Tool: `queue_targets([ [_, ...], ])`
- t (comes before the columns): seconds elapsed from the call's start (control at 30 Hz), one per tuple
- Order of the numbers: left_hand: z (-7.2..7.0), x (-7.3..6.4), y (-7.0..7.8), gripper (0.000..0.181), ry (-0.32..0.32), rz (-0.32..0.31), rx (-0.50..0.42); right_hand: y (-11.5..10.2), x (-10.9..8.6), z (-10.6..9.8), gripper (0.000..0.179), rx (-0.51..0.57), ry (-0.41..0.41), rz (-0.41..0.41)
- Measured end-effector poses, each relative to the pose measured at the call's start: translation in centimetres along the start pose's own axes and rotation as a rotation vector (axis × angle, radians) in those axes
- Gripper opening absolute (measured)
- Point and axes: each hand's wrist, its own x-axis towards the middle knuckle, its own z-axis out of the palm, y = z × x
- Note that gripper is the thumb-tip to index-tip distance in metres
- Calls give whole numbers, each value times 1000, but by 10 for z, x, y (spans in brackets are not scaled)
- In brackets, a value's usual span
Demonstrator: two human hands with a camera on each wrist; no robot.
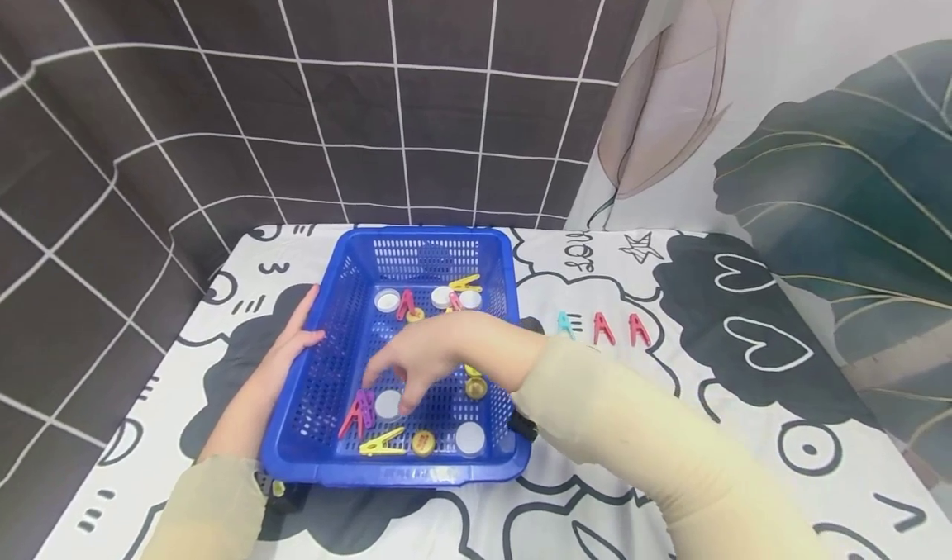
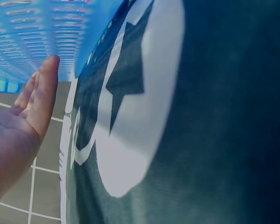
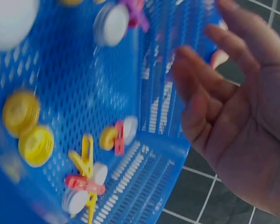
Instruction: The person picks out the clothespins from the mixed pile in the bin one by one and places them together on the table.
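Note:
A blue plastic basket (image 1: 394,475) with perforated walls holds scattered clothespins and bottle caps. My left hand (image 1: 278,362) rests along its left side, fingers fairly straight; in the left wrist view the fingers (image 2: 47,88) lie by the outer wall. Over the basket's inside reaches my right hand (image 1: 424,353), loosely bent and holding nothing that shows. Below its fingertips are a purple clothespin (image 1: 365,409), a red clothespin (image 1: 353,420) and a white cap (image 1: 387,405). Nearer the front lie a yellow clothespin (image 1: 383,443), a yellow cap (image 1: 423,443) and another white cap (image 1: 470,438).
On the patterned cloth (image 1: 595,494), right of the basket, lie a teal clothespin (image 1: 565,324) and two red clothespins (image 1: 603,329). More caps and clothespins gather at the basket's far end, including a yellow clothespin (image 1: 465,282). A dark gridded curtain (image 1: 439,106) hangs behind.

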Motion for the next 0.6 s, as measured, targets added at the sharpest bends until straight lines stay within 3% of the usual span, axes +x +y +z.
queue_targets([
  [0.3,0,-4,-2,71,-26,-35,-51,-3,23,8,55,-23,8,-67],
  [0.6,-1,-2,2,73,-6,-42,21,-6,36,13,53,-87,12,-51],
])
